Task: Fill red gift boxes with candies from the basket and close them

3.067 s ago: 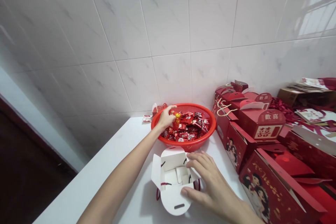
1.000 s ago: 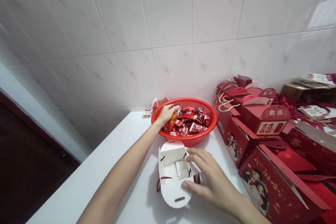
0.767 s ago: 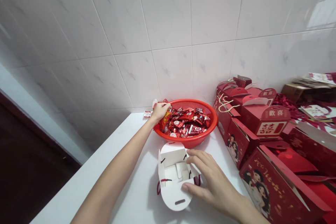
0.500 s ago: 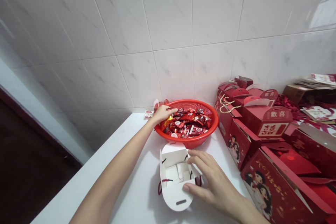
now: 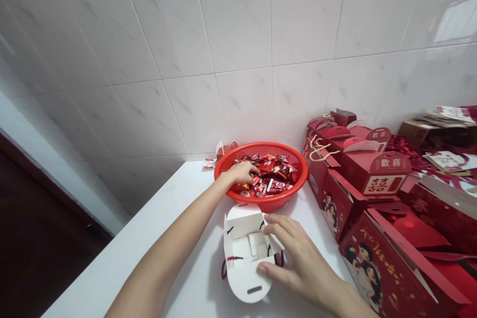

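Note:
My left hand (image 5: 243,172) reaches into the red plastic basket (image 5: 274,204), over the wrapped candies (image 5: 278,186). Its fingers are curled down among them, and what they grip, if anything, is hidden. In front of the basket stands a small white-lined cardboard candy box (image 5: 248,280) with its flaps open and dark red cords threaded through the sides. My right hand (image 5: 294,253) holds this box from the right, thumb at the front flap and fingers over the right side. No candy shows inside it.
Red printed gift boxes (image 5: 383,263) stand in rows on the right, some with cord handles. Behind them lie stacked cards (image 5: 447,117). A small card (image 5: 209,164) sits left of the basket. A tiled wall (image 5: 244,104) closes off the back of the white table (image 5: 167,203).
My left hand has moved right and down, from the basket's left rim to the candies nearer its middle, fingers now curled. My right hand keeps its hold on the box.

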The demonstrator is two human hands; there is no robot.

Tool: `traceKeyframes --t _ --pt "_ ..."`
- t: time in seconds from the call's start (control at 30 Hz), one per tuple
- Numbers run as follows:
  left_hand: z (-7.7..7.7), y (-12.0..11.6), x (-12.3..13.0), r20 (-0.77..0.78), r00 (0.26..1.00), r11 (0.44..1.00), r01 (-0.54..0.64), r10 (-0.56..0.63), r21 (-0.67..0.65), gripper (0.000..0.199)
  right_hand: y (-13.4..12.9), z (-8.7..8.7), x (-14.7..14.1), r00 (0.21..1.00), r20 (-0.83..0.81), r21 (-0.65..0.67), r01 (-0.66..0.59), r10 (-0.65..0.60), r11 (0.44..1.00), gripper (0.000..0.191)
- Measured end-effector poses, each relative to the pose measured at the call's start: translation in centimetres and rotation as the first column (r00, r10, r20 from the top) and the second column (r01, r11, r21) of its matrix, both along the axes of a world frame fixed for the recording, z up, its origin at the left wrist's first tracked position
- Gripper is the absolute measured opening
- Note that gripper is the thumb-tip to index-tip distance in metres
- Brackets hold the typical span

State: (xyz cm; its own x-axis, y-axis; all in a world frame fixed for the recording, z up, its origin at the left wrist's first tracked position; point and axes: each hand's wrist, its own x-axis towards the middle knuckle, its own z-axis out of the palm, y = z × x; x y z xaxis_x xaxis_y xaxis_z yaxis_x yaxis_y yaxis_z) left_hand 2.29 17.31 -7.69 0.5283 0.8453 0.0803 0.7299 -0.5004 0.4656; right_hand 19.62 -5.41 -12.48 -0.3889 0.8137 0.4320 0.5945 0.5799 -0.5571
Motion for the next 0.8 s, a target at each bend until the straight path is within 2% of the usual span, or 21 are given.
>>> traceKeyframes --t 0.17,0.33,0.37,0.5,0.57,0.67,0.73,0.8 --pt "0.0 -0.6 0.4 -0.006 0.999 0.999 -0.039 0.039 0.029 0.019 -0.1 0.1 0.0 1.000 0.000 -0.022 -0.007 0.007 1.000 0.037" --pt "1.5 -1.5 0.0 0.153 0.985 0.995 -0.082 0.073 0.054 0.004 -0.1 0.0 -0.2 1.000 -0.006 -0.030 -0.003 0.003 1.000 0.034" --pt "2.0 -1.7 -0.1 0.206 0.976 0.994 -0.090 0.076 0.060 0.005 -0.2 0.0 -0.2 1.000 -0.009 -0.028 -0.003 0.003 1.000 0.034" --pt "4.4 -3.2 -0.7 0.381 0.920 0.993 -0.111 0.088 0.040 0.030 -0.2 -0.3 -0.3 1.000 -0.001 -0.026 0.016 -0.017 1.000 0.036" --pt "5.7 -4.7 -1.1 0.449 0.890 0.997 -0.074 0.081 -0.035 0.036 -0.2 -0.5 -0.2 0.999 0.003 -0.015 0.032 -0.032 0.999 0.036" --pt "7.4 -7.7 -1.9 0.523 0.851 0.982 0.066 0.036 -0.175 0.033 -0.1 -0.8 -0.2 0.999 -0.007 0.009 0.048 -0.048 0.999 0.038" --pt "8.2 -10.0 -2.4 0.481 0.876 0.963 0.150 -0.025 -0.223 0.026 -0.1 -1.0 -0.3 0.998 -0.018 0.017 0.061 -0.061 0.998 0.039" --pt "8.6 -12.0 -2.8 0.368 0.926 0.942 0.191 -0.080 -0.277 0.020 -0.1 -1.2 -0.4 0.997 -0.027 0.010 0.078 -0.078 0.997 0.041"
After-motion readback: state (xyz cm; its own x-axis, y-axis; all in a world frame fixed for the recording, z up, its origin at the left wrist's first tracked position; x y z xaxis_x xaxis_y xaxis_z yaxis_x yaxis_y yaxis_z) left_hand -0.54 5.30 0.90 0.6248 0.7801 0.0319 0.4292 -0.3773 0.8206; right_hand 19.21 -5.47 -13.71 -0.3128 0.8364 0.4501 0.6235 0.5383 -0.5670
